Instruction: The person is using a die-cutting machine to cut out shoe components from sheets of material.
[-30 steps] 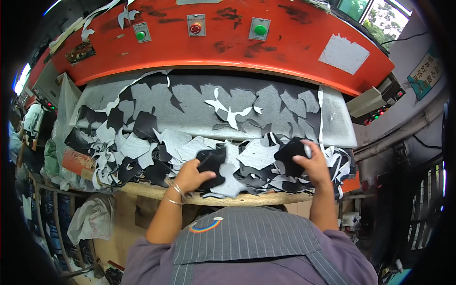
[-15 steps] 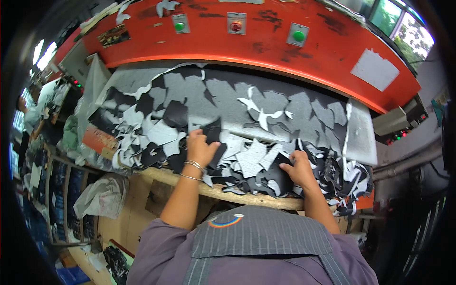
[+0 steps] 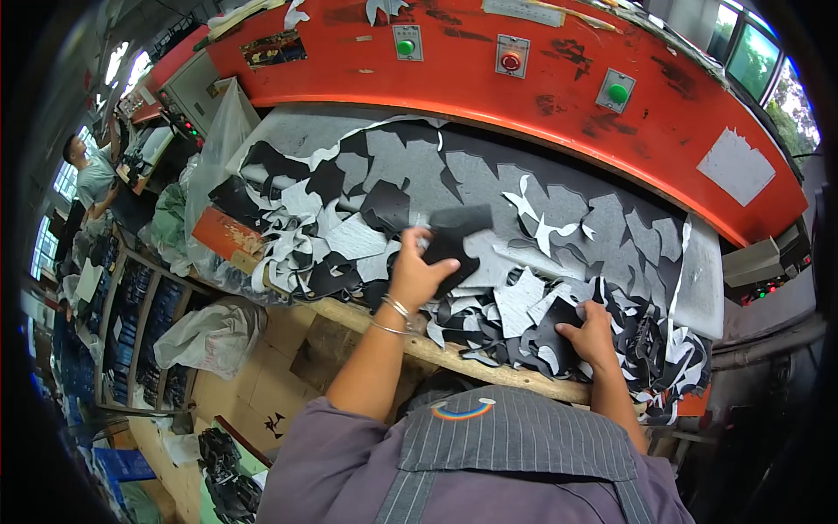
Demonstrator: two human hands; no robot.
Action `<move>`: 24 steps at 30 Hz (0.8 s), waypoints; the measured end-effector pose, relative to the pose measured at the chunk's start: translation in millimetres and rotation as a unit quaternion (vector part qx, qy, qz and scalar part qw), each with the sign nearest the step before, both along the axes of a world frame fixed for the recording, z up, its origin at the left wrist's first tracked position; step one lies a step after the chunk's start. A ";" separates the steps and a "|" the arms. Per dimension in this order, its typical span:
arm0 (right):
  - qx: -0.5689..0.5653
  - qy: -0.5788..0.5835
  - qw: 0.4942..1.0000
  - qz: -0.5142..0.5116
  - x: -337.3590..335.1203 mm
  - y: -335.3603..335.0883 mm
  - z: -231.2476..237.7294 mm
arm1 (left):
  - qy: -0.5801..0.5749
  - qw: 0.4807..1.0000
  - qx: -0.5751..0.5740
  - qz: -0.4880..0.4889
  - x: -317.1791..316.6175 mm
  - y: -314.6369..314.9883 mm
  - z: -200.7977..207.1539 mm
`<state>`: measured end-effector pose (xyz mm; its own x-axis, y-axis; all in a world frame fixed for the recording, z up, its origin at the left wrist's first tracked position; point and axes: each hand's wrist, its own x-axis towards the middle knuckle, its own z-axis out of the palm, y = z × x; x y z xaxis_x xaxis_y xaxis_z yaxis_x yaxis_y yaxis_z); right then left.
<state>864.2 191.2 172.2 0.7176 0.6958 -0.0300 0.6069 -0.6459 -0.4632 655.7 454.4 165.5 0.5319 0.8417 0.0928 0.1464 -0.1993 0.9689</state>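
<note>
My left hand (image 3: 417, 272) holds a stack of dark cut pieces (image 3: 456, 229), lifted a little above the cutting bed. My right hand (image 3: 590, 335) presses on a black cut piece (image 3: 555, 330) near the wooden front edge (image 3: 454, 354). Grey and black sheet material (image 3: 489, 188) with many cut-out shapes and loose scraps covers the bed between and around both hands. A bracelet sits on my left wrist.
An orange machine head (image 3: 559, 83) with green and red buttons arches over the bed. Plastic bags (image 3: 205, 327), cardboard boxes and racks stand at the left. Another person (image 3: 87, 179) works at a machine at the far left.
The view has swung left. My left hand rose with the dark pieces, and my right hand slid toward the front edge onto a black piece.
</note>
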 end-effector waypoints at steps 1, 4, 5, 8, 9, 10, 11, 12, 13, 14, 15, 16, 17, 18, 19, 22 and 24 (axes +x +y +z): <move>-0.020 0.025 0.999 -0.017 -0.7 1.5 8.0 | -0.161 0.984 -0.080 0.007 -1.9 5.6 9.3; -0.038 0.054 0.997 -0.043 -1.4 3.3 15.9 | -0.114 0.979 -0.164 0.050 -41.6 55.0 28.8; -0.042 0.049 0.997 -0.036 -3.5 4.0 13.1 | -0.031 0.985 -0.150 0.076 -63.5 80.3 15.4; -0.031 0.001 0.999 -0.022 -6.2 5.1 -1.3 | 0.173 0.973 -0.006 0.151 -106.6 131.4 -21.7; -0.015 -0.038 0.999 -0.014 -4.7 5.7 -4.9 | 0.214 0.964 0.024 0.154 -108.8 137.3 -22.8; -0.015 -0.038 0.999 -0.015 -2.4 6.9 -6.0 | 0.255 0.953 0.053 0.157 -111.2 141.6 -24.6; 0.004 -0.011 1.000 -0.019 0.3 8.2 -6.9 | 0.255 0.952 0.053 0.158 -113.3 143.3 -27.9; 0.020 0.015 0.999 -0.031 4.6 8.2 -8.4 | 0.307 0.935 0.093 0.149 -101.3 135.9 -16.1; 0.020 0.015 0.999 -0.031 5.2 8.9 -7.5 | 0.358 0.912 0.134 0.147 -98.5 129.6 -8.4; 0.024 0.016 0.998 -0.057 4.0 7.5 -6.5 | 0.373 0.872 0.263 0.179 -100.7 128.4 -20.1; 0.029 0.018 0.996 -0.085 3.5 4.4 -7.9 | 0.373 0.872 0.263 0.178 -103.4 128.2 -15.5; 0.047 0.005 0.994 -0.099 3.9 -1.2 -13.8 | 0.271 0.928 0.198 0.159 -104.2 128.0 -5.6; 0.046 0.004 0.994 -0.104 3.8 -3.7 -15.8 | 0.164 0.968 0.129 0.137 -102.6 130.8 0.7; 0.051 0.019 0.992 -0.114 2.8 -3.7 -16.5 | 0.062 0.979 0.107 0.164 -105.7 138.8 4.7; 0.055 0.035 0.991 -0.120 1.4 -0.8 -16.6 | -0.093 0.984 0.007 0.152 -111.1 155.1 5.8; 0.088 -0.003 0.989 -0.118 -1.2 6.3 -21.1 | -0.018 0.979 -0.025 0.200 -120.7 220.3 12.6; 0.124 -0.053 0.986 -0.101 -0.7 11.4 -23.6 | 0.096 0.963 0.024 0.249 -137.2 264.8 -5.5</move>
<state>863.4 202.6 148.6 0.8328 0.5143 0.2049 0.5300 -0.6338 -0.5634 518.4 719.2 160.0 0.0749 0.9941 0.0784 0.4119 -0.1024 0.9055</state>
